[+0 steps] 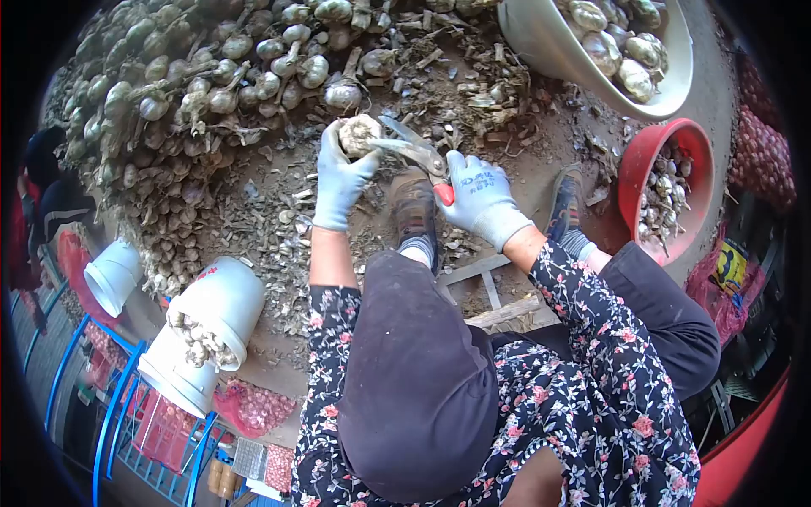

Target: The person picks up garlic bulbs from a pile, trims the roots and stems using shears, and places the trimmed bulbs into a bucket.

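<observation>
My left hand [342, 182], in a pale grey work glove, grips a garlic bulb [361, 133] with its cut root side facing me. In my right hand [480, 193], gloved the same way, is a pair of pruning shears [422, 155] with red handles. The shears' blades are apart and point left, their tips right at the bulb's edge. Just beyond my hands lies a large heap of garlic [228, 84] with dried stalks. Cut stalks and peelings [291, 228] litter the ground under my hands.
A white tub [541, 42] of garlic bulbs leans at the upper right, above a red tub [629, 182] of smaller bulbs. White buckets [232, 291] stand at left near a blue metal frame [110, 406]. Red mesh sacks [764, 156] line the right edge. A person [55, 194] is at far left.
</observation>
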